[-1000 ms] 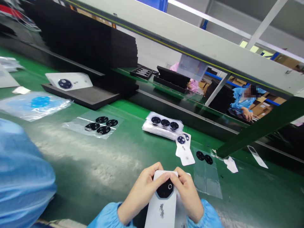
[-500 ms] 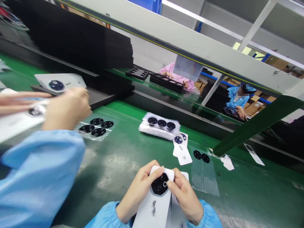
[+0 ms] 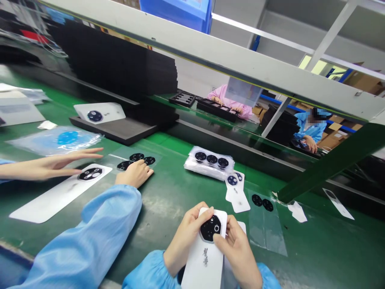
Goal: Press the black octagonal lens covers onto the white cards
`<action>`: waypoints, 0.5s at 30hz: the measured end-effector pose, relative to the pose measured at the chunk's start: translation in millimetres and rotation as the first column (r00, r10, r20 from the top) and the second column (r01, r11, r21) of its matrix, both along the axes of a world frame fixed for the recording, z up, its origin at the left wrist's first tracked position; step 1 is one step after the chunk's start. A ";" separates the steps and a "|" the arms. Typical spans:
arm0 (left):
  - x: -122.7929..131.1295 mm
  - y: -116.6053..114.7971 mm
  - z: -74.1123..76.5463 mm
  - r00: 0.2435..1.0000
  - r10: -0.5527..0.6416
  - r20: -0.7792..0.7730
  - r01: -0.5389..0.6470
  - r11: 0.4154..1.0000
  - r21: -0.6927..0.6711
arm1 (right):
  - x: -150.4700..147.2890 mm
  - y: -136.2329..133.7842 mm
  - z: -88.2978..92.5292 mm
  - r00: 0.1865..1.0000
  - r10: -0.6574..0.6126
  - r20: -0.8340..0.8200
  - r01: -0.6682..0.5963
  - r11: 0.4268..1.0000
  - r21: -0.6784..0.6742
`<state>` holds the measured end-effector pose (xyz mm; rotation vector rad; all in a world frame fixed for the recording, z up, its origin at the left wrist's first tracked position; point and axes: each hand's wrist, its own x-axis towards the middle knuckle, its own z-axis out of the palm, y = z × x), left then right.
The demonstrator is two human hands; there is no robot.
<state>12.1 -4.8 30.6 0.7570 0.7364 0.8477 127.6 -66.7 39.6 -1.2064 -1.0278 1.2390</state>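
Presently holding a white panel on the near side of the plastic-wrapped stack, well apart from it, and turning its black octagonal plate up toward the camera. Gripping the panel's left edge with the left hand, curling fingers behind and laying the thumb across the plate's upper rim. Closing the right hand around the opposite edge, resting that thumb against the plate's lower rim. Seeing two overlapping white cards at the stack's right end. Finding, farther right of the stack, a clear sleeve bearing two black plates, then a white scrap and a panel with a cutout. Noticing, left of the stack on the green worktop, a co-worker's hand reaching onto more black plates, and the co-worker's other hand spreading above a long white panel. Viewing, beyond those and left of the stack, a dark slab carrying another panel.
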 end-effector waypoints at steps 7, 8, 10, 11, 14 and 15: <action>1.1 -4.3 5.4 1.000 0.023 0.017 -0.023 1.000 -0.001 | 10.1 0.2 1.5 0.961 -0.033 0.275 0.027 0.999 0.027; 1.6 -4.4 5.3 1.000 0.024 0.017 -0.024 1.000 -0.004 | 11.2 0.2 0.9 0.955 -0.048 0.294 0.041 0.999 0.030; 2.2 -3.5 3.7 0.999 0.035 0.016 -0.034 0.999 -0.012 | 12.4 -1.3 -1.2 0.959 -0.045 0.280 0.040 0.999 0.022; 2.4 -2.4 2.4 0.999 0.042 0.016 -0.042 0.999 -0.017 | 12.4 -2.9 -2.7 0.967 -0.026 0.255 0.024 1.000 0.008; 2.4 1.1 -1.5 0.998 0.060 0.015 -0.060 0.998 -0.030 | 10.4 -11.0 -8.6 0.991 0.025 0.130 -0.020 0.999 -0.038; 2.3 1.7 -2.0 0.998 0.063 0.013 -0.063 0.998 -0.030 | 9.3 -14.0 -10.5 0.996 0.029 0.087 -0.025 0.998 -0.053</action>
